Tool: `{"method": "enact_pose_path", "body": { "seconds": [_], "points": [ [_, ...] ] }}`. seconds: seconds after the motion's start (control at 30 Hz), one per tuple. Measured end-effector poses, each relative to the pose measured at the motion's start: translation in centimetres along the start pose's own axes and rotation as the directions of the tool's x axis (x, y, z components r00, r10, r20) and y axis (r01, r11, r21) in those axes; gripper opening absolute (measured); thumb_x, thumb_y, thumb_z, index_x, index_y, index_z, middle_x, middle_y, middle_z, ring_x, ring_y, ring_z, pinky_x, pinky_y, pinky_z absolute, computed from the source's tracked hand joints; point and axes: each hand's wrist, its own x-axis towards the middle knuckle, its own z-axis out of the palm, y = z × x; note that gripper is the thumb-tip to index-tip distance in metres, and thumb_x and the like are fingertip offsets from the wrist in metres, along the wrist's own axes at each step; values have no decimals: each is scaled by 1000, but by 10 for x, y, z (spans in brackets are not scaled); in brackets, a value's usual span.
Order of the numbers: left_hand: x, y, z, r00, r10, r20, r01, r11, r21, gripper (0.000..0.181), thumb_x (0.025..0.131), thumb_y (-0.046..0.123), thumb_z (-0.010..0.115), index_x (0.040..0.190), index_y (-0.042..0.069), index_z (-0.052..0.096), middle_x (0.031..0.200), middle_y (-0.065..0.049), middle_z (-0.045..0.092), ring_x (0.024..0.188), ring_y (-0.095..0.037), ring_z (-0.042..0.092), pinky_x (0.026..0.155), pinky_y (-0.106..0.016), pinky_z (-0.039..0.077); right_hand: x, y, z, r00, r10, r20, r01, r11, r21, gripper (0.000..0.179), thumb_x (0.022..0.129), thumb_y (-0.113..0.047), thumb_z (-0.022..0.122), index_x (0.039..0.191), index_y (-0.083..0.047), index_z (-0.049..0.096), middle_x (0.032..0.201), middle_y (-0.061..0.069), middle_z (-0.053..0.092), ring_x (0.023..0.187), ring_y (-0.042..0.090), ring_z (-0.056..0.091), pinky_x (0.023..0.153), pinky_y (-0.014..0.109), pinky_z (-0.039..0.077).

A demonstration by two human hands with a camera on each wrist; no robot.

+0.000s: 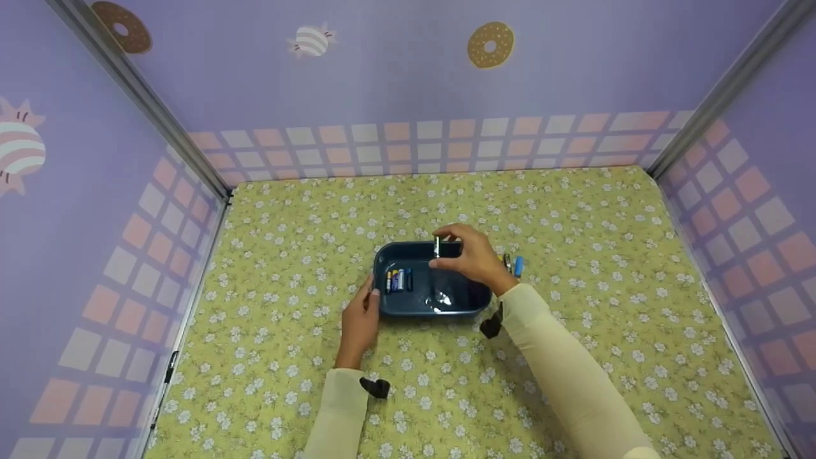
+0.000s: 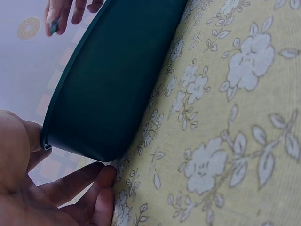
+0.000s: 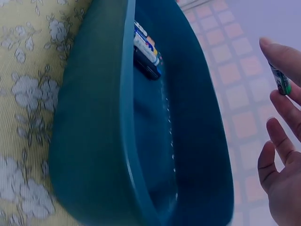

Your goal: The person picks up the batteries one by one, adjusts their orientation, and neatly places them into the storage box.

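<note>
A dark teal plastic tub (image 1: pixel 421 312) sits on the flowered cloth. My right hand (image 1: pixel 470 256) is above it, pinching a small battery-like cylinder (image 1: pixel 437 247) upright between thumb and fingertips. In the right wrist view this cylinder (image 3: pixel 281 80) shows a dark printed label and a green end. My left hand (image 1: pixel 362 319) holds the tub's left end, thumb at the rim and fingers against the outer wall (image 2: pixel 103 89). Several small cylinders (image 1: pixel 400 280), coloured orange, purple, white and black, lie side by side inside the tub at the left.
Beyond the right wrist, a blue item (image 1: pixel 518 266) and a dark, yellowish one (image 1: pixel 507 262) lie on the cloth, the latter partly hidden. Purple walls with a pink and white check (image 1: pixel 427 146) enclose the flowered surface (image 1: pixel 306 223) at the back and both sides.
</note>
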Motion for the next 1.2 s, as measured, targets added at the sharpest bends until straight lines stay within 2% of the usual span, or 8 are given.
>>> {"method": "enact_pose_path", "body": {
  "seconds": [0.07, 0.17, 0.4, 0.57, 0.73, 0.83, 1.03, 1.2],
  "points": [
    [0, 0, 0, 1000, 0, -3, 0, 1000, 1, 53, 110, 47, 41, 161, 33, 34, 156, -4, 50, 112, -26, 65, 87, -45, 47, 3, -1, 5, 1000, 12, 7, -12, 1000, 5, 61, 79, -49, 87, 131, -24, 68, 124, 0, 67, 114, 24, 61, 92, 48, 51],
    [0, 0, 0, 1000, 1, -6, -1, 1000, 9, 53, 110, 47, 41, 161, 32, 34, 155, -4, 51, 113, -25, 64, 88, -45, 49, 7, -1, 13, 1000, 29, 9, -29, 999, 15, 58, 79, -47, 88, 130, -26, 68, 125, -2, 67, 114, 22, 61, 98, 49, 51],
    [1, 0, -1, 1000, -14, -4, 14, 1000, 7, 53, 110, 47, 41, 161, 34, 34, 155, -2, 50, 90, -24, 59, 85, -43, 45, 13, 0, 29, 999, 39, 27, -40, 999, 13, 61, 80, -40, 88, 132, -16, 67, 127, 2, 67, 114, 23, 62, 99, 46, 51],
    [1, 0, 0, 999, -31, -7, 31, 999, 9, 52, 110, 47, 41, 160, 36, 34, 156, -2, 50, 108, -21, 63, 87, -44, 46, 17, 2, 40, 998, 33, 44, -33, 999, 9, 60, 79, -31, 91, 131, -13, 68, 124, 3, 69, 108, 24, 64, 94, 44, 53],
    [2, 1, 1, 999, -44, -13, 44, 999, 14, 52, 110, 46, 42, 160, 36, 35, 156, -3, 50, 129, -26, 59, 96, -50, 50, 19, 7, 50, 995, 41, 88, -40, 999, -8, 59, 80, -27, 90, 133, -12, 67, 124, 3, 68, 105, 22, 65, 92, 43, 54],
    [2, 2, 1, 999, -41, -18, 42, 999, 12, 52, 110, 46, 42, 160, 35, 36, 157, -2, 49, 133, -27, 58, 101, -53, 49, 18, 10, 55, 993, 46, 109, -44, 999, -27, 59, 80, -28, 90, 132, -11, 67, 125, 3, 68, 106, 22, 65, 93, 43, 54],
    [2, 1, 0, 1000, -29, -10, 29, 999, 17, 52, 110, 48, 41, 160, 36, 36, 158, -1, 48, 131, -26, 59, 100, -52, 50, 17, 16, 66, 989, 75, 130, -69, 996, -47, 58, 79, -29, 91, 130, -13, 68, 123, 4, 69, 107, 21, 65, 94, 42, 54],
    [1, 1, 0, 999, -36, -2, 36, 999, 18, 51, 110, 48, 41, 159, 38, 35, 160, 0, 44, 134, -27, 57, 104, -52, 49, 13, 23, 73, 985, 94, 144, -86, 994, -67, 57, 79, -32, 91, 129, -16, 69, 122, 3, 69, 103, 19, 66, 90, 42, 55]
  ]
}}
